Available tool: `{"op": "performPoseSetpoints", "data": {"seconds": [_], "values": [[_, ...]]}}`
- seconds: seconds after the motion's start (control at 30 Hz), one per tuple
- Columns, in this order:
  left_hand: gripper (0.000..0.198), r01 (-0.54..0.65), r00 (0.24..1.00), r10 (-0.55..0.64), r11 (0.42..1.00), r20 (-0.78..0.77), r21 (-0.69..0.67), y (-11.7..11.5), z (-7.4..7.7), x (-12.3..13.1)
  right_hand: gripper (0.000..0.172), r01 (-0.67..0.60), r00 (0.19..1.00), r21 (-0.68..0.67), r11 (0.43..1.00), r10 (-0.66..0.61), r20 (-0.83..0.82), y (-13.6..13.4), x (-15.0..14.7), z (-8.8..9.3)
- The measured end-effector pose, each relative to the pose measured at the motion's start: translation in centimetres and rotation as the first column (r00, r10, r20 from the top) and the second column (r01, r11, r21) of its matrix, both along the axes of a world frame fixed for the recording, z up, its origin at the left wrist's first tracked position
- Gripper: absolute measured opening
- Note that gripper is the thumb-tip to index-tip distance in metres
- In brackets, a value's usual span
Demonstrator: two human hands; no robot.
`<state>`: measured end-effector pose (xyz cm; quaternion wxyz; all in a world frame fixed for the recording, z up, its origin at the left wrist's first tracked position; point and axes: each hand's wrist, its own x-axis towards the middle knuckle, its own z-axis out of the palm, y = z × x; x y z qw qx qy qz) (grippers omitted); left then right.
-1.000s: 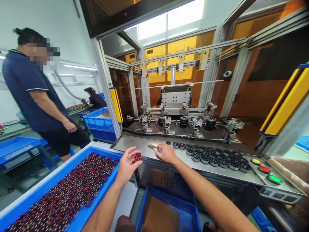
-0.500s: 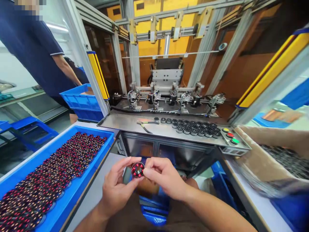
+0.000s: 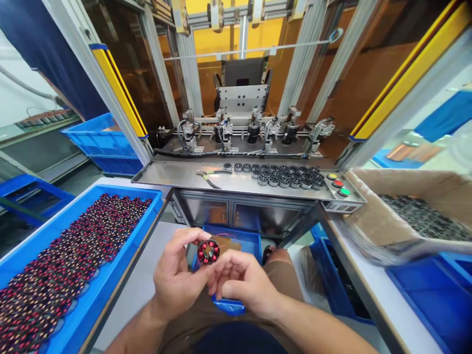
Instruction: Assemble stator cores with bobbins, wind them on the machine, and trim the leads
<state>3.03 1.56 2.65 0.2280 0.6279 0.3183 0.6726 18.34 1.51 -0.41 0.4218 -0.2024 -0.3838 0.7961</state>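
My left hand holds a small round wound stator with red coils, thumb and fingers pinching its rim. My right hand is closed just below and right of it, its fingers curled against the stator's lower edge. Both hands hover over my lap, above a blue bin under the machine shelf. At my left a blue tray holds several rows of similar red-wound stators.
A steel shelf carries pliers, several black ring parts and yellow, red and green buttons. A cardboard box of dark parts stands right. A person in dark blue stands at far left.
My right hand left the shelf and joined my left at the stator. Both hands drew back toward my lap, and my view tilted down and backed off from the machine.
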Motion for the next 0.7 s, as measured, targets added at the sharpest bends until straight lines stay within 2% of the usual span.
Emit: {"op": "performPoseSetpoints", "data": {"seconds": [0.13, 0.23, 0.33, 0.4, 0.53, 0.63, 0.7], "values": [[0.069, -0.014, 1.000, 0.014, 1.000, -0.011, -0.016, 0.5, -0.3, -0.1, 0.035, -0.012, 1.000, -0.108, 0.994, 0.012, 0.002, -0.2, -0.9, 0.3], [0.070, 0.026, 1.000, -0.026, 0.998, 0.009, -0.059, 0.5, -0.1, -0.6, 0.035, -0.092, 0.994, -0.100, 0.991, 0.097, 0.047, -0.2, 0.2, 0.0], [0.067, 0.138, 0.990, -0.127, 0.972, 0.066, -0.193, 0.3, 0.4, -1.1, 0.032, -0.178, 0.977, -0.040, 0.983, 0.181, 0.110, 0.2, 2.0, 0.0], [0.064, 0.219, 0.975, -0.204, 0.940, 0.083, -0.261, 0.0, 0.5, -1.4, 0.031, -0.155, 0.976, 0.013, 0.988, 0.151, 0.159, 1.0, 3.0, 0.6], [0.058, 0.339, 0.939, -0.334, 0.875, 0.076, -0.346, -0.6, 0.0, -1.9, 0.036, -0.002, 0.967, 0.109, 0.994, -0.026, 0.254, 2.7, 3.6, 2.9], [0.055, 0.384, 0.920, -0.383, 0.831, 0.087, -0.403, -0.9, -0.6, -1.9, 0.042, -0.018, 0.948, 0.135, 0.991, -0.026, 0.316, 3.0, 2.8, 4.3], [0.057, 0.393, 0.918, -0.381, 0.823, 0.114, -0.411, -1.0, -0.7, -1.6, 0.045, -0.028, 0.950, 0.139, 0.990, -0.017, 0.311, 2.9, 2.1, 4.6]]}}
